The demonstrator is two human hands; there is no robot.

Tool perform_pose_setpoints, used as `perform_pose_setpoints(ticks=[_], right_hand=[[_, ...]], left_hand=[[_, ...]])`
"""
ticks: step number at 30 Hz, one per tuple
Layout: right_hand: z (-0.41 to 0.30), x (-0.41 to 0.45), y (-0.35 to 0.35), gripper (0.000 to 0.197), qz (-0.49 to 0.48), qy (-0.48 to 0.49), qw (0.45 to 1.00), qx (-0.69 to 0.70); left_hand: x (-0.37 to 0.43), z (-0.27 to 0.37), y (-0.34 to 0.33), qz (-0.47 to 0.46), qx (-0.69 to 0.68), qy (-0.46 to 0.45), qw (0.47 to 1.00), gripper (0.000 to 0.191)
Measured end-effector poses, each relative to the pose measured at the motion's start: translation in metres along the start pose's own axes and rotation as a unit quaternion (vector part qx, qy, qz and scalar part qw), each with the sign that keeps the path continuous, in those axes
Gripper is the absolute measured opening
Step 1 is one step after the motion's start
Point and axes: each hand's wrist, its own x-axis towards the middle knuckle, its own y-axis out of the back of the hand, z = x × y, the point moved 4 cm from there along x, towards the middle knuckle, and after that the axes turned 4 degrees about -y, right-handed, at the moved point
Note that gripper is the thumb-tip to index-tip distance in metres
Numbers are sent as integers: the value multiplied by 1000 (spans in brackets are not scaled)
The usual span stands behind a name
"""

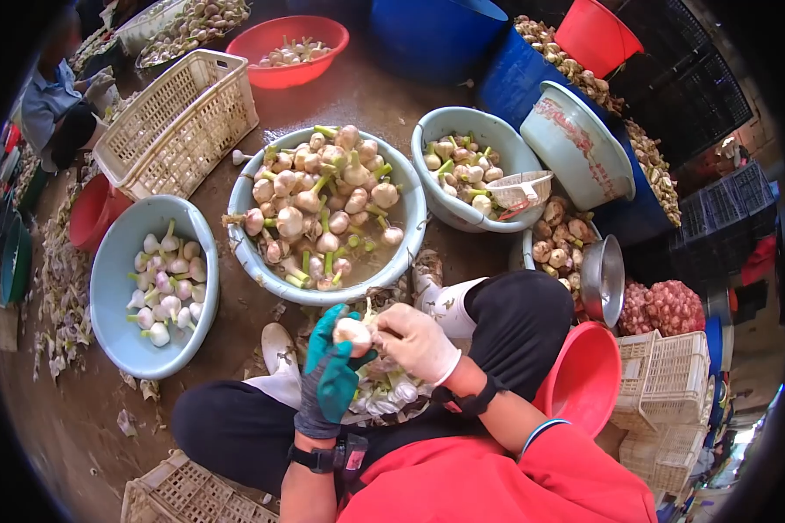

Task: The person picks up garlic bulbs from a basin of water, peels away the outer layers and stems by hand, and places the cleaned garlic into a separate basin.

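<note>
My left hand, in a grey glove with green rubber coating, holds a garlic bulb above my lap. Its root side faces up and left. My right hand, in a thin white glove, pinches at the bulb's right side; what lies under its fingertips is partly hidden. Below the hands, peeled skins and whitish garlic scraps lie heaped between my legs. In front stands a wide light-blue basin with unpeeled garlic bulbs in murky water. A second light-blue basin, to the left, holds cleaned white bulbs.
Another basin with bulbs and a small white basket stands front right. A red bucket and a steel bowl are by my right knee. White crates stand far left and behind. A person sits far left.
</note>
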Motion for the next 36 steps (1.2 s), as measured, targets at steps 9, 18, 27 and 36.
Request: perform_pose_setpoints(ticks=[9, 18, 27, 36], right_hand=[[-20, -11, -10, 12, -21, -1, 995, -102], [38, -10, 48, 26, 73, -114, 948, -287], [-20, -5, 2, 17, -115, 17, 980, -160], [14, -9, -3, 18, -71, -107, 992, 20]], left_hand=[[-3, -9, 9, -25, 81, 44, 995, 56], [-1, 7, -2, -25, 2, 32, 999, 55], [-5, -4, -3, -49, 69, 123, 989, 61], [-11, -1, -7, -94, 170, 71, 978, 62]])
